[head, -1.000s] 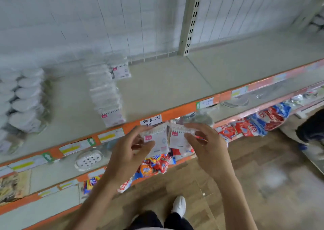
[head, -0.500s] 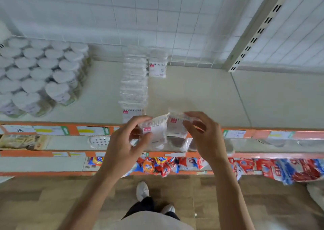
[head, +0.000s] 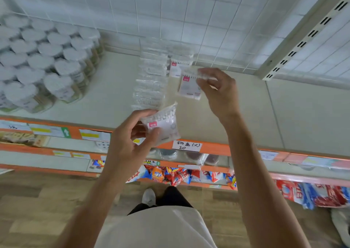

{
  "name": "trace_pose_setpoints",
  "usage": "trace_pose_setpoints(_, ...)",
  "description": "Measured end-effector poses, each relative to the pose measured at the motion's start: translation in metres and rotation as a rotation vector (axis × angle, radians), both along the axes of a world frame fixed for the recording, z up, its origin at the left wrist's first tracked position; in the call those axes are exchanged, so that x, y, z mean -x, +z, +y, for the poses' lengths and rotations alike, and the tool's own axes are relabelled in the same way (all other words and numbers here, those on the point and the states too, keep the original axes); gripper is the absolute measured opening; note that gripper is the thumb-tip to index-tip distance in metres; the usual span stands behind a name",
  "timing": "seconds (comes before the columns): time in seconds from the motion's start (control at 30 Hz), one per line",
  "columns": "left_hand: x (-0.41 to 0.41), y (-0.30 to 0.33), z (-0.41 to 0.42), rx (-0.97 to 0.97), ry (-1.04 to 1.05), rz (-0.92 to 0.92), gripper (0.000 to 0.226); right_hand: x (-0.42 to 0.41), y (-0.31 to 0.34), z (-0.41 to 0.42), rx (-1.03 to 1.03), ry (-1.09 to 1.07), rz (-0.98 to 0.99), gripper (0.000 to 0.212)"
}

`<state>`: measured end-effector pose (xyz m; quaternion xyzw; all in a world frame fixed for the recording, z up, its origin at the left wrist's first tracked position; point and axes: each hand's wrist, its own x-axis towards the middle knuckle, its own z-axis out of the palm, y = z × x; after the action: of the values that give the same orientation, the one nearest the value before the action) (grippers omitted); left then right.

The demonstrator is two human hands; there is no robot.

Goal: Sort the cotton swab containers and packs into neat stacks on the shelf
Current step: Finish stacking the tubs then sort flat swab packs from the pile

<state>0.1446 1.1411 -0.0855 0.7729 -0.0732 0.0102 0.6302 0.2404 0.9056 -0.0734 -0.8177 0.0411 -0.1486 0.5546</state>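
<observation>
Holding one swab pack apiece, the person stands at the shelf (head: 217, 119). The left hand (head: 130, 141) has its grip clamped on a clear swab pack (head: 162, 124), thumb and fingers pinching its lower left corner, just above the shelf's orange front edge (head: 216, 149). The right hand (head: 219, 88) reaches further in, its grip pinched on the top edge of a second swab pack (head: 188, 86), which hangs over the shelf just in front of a pack standing at the back (head: 175, 68). Between the hands and to the left runs a row of packs (head: 149, 85), front to back. Far left on the same shelf stand stacked round containers (head: 53, 66) with white lids. A handwritten price label (head: 186, 145) is stuck on the orange edge, and snack bags (head: 170, 174) hang below
</observation>
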Motion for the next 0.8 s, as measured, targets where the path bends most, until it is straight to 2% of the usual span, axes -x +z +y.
trace_pose_setpoints(0.17, -0.002, 0.004, 0.002, 0.036, 0.016, -0.025, 0.03, -0.067, -0.015, 0.014, 0.186, -0.009, -0.038, 0.02)
trace_pose_setpoints(0.33, -0.003, 0.007, 0.008, 0.086, 0.092, -0.018, 0.033, -0.088, -0.032, 0.017, 0.344, 0.014, -0.051, 0.022)
trace_pose_setpoints(0.8, -0.01, 0.006, 0.021, 0.109, 0.041, -0.027, 0.032, -0.084, -0.037, 0.016, 0.432, -0.066, -0.007, 0.029)
